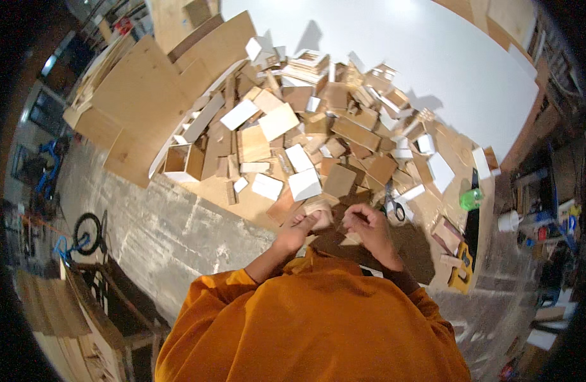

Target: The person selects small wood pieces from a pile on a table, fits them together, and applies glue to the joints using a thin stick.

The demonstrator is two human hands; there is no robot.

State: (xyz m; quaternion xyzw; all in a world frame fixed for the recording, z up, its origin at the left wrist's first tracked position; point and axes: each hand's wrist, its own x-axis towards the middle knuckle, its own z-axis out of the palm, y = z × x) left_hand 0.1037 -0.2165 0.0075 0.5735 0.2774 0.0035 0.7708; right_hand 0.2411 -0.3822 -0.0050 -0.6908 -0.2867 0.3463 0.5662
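My left hand (295,233) is closed on a small light-brown wood piece (320,209), thumb and fingers gripping its near edge. A short gap to the right, my right hand (368,230) has its fingers curled in a pinch; what they hold, if anything, is too small to make out. Both hands are over the near edge of a work surface heaped with wood offcuts. White-faced blocks (304,184) and a brown block (339,181) lie just beyond them. Black-handled scissors (398,211) rest right of my right hand.
A yellow-handled handsaw (460,272) lies at the right edge, with a green bottle (471,199) farther back. An open wooden box (183,162) sits at the pile's left. Large plywood sheets (137,95) stand far left, and a bicycle wheel (87,233) is left on the concrete floor (197,239).
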